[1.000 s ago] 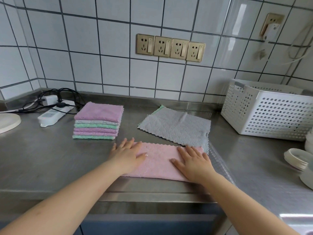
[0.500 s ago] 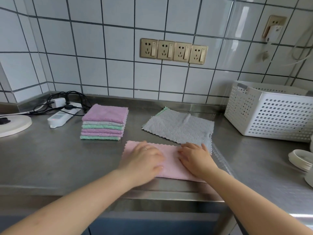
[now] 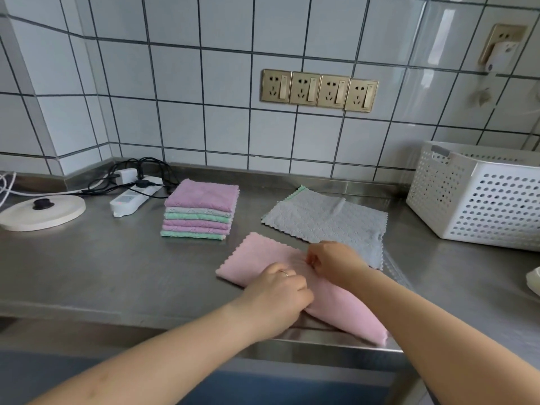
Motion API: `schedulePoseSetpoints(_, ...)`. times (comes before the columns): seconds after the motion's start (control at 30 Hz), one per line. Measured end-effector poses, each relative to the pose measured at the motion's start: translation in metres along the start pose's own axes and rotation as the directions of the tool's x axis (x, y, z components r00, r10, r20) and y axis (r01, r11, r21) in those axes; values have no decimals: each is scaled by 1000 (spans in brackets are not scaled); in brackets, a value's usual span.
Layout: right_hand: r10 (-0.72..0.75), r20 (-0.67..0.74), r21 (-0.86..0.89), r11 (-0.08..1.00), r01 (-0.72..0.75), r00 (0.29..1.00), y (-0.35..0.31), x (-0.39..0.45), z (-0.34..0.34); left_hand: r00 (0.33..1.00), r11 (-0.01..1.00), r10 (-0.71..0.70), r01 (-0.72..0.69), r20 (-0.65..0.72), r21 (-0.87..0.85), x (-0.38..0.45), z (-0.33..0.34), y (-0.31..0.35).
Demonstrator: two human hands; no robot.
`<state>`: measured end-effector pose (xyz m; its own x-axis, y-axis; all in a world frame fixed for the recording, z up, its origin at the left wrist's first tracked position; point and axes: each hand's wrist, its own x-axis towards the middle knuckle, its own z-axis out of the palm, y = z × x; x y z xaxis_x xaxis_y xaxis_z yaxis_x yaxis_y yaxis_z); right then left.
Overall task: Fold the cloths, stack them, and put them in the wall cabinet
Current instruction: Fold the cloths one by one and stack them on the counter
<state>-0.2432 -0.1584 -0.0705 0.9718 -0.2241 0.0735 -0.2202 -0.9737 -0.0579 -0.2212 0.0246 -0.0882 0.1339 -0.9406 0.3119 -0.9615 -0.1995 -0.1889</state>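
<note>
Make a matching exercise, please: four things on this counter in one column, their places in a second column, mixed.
Things:
1. pink cloth
2. grey cloth
3. stack of folded cloths
4. white perforated basket

Places:
A. far right, by the wall
B. under both hands, at the counter's front edge
C. beside the power strip
D. spread flat between stack and basket

Pairs: 1-B, 2-D, 3-C, 4-A

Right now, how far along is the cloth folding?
Done: a stack of folded cloths sits on the steel counter. In hand: the left hand and right hand both pinch the pink cloth, folded to a strip. Left: the gray cloth lies flat with a green edge showing beneath it. Nothing is stored yet; no wall cabinet is in view.
</note>
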Motion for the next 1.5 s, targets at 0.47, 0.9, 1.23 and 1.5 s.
schedulePoseSetpoints(0.47,-99,184,83,993,85,978,-29,-70,-21,992,993,-115,115,49,-5,-58,-21,-56)
schedulePoseSetpoints(0.9,-458,68,-12,888,459,887,22,-128,10,908,916,-110,250,404,-314,-73,-23,-51)
schedulePoseSetpoints(1.23,-396,-363,149,869,472,844,2,-124,21,993,914,-115,120,34,-387,-80,-8,-46)
schedulePoseSetpoints(1.5,246,-211,571,817,-85,946,-13,-81,-15,826,527,-563,380,24,-760,-44,-10,-37)
